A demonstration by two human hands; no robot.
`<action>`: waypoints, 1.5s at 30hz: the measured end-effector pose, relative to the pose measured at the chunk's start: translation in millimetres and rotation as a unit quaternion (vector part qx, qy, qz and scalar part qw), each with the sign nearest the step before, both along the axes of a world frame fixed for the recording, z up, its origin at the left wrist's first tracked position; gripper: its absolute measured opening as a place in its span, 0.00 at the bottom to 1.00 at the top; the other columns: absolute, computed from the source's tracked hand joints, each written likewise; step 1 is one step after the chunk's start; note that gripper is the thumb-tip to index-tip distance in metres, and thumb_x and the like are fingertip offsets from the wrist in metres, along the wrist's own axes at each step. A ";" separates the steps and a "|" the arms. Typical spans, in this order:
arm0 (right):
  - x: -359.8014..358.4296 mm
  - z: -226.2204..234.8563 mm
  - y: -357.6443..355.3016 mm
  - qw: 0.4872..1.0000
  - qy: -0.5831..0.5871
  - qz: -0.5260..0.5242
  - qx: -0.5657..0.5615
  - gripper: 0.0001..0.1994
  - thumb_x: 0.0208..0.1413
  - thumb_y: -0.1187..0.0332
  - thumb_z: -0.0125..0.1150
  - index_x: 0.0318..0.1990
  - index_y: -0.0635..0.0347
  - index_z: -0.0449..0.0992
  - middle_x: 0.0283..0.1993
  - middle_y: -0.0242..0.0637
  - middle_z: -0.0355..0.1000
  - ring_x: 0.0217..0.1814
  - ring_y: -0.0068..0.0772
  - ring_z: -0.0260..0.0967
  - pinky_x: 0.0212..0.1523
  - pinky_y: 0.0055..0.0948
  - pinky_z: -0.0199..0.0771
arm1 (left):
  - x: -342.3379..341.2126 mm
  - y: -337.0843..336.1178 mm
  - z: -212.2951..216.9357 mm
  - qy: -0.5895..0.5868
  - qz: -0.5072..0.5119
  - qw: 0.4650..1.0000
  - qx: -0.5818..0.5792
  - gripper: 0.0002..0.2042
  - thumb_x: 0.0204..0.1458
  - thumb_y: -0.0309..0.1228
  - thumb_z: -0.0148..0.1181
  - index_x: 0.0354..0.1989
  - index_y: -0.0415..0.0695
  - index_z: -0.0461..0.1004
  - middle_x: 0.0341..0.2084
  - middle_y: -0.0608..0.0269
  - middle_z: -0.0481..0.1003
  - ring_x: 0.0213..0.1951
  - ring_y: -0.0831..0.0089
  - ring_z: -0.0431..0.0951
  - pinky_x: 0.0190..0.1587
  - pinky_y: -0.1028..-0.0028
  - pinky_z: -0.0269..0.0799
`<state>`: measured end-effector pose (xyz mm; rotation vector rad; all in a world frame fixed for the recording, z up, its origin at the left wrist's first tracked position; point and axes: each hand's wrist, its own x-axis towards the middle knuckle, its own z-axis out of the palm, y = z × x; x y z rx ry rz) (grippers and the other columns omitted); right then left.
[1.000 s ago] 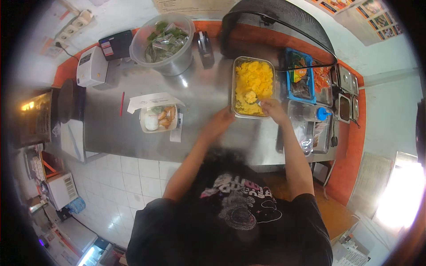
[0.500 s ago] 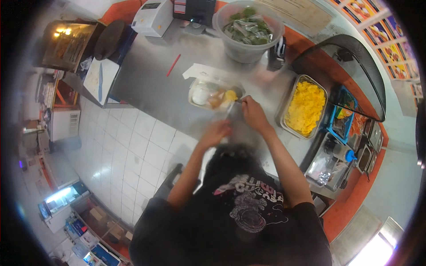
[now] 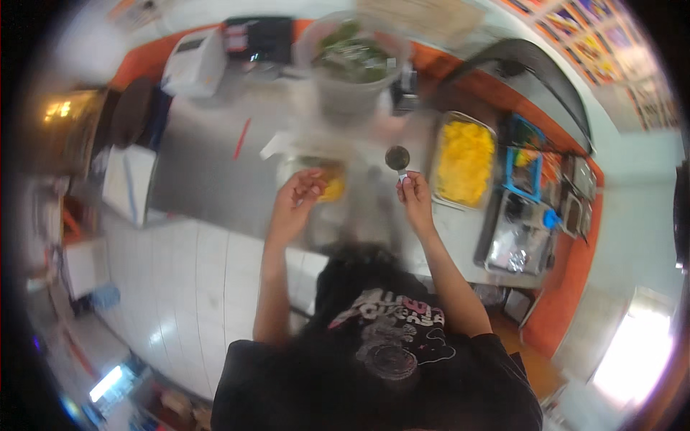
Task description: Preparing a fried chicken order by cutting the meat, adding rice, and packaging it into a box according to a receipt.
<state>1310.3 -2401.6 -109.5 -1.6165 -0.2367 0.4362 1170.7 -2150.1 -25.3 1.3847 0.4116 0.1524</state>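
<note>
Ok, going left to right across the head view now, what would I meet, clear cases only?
White board, red stick, left hand, round scoop, yellow food, blue basket.

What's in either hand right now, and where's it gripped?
The right hand holds a round-bowled scoop by its handle, bowl end pointing away from the person. The left hand is blurred; whether it holds anything cannot be told.
</note>
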 end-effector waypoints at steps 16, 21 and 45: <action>-21.6 1.4 -221.1 0.914 -0.186 -0.243 -0.267 0.12 0.53 0.72 0.57 0.44 0.68 0.78 0.41 0.53 0.77 0.40 0.50 0.77 0.42 0.40 0.76 | 279.5 -173.5 151.0 -0.428 -0.080 0.688 0.580 0.24 0.50 0.18 0.55 0.58 0.45 0.72 0.57 0.59 0.71 0.60 0.56 0.68 0.61 0.57 0.63; -32.0 -15.7 -372.6 0.841 -0.080 -0.396 -0.361 0.10 0.56 0.70 0.59 0.41 0.68 0.78 0.34 0.48 0.78 0.34 0.42 0.78 0.38 0.37 0.76 | 153.7 -198.5 82.0 -0.335 -0.043 0.745 0.574 0.16 0.51 0.16 0.56 0.48 0.42 0.76 0.56 0.56 0.72 0.59 0.53 0.70 0.64 0.56 0.60; 3.4 -3.3 -518.6 0.947 0.051 -0.219 -0.230 0.09 0.47 0.65 0.63 0.30 0.63 0.80 0.28 0.46 0.78 0.33 0.45 0.78 0.37 0.42 0.76 | 22.2 -392.1 -81.5 -0.114 0.003 0.854 0.508 0.20 0.49 0.24 0.66 0.52 0.37 0.72 0.48 0.51 0.72 0.50 0.56 0.73 0.50 0.63 0.69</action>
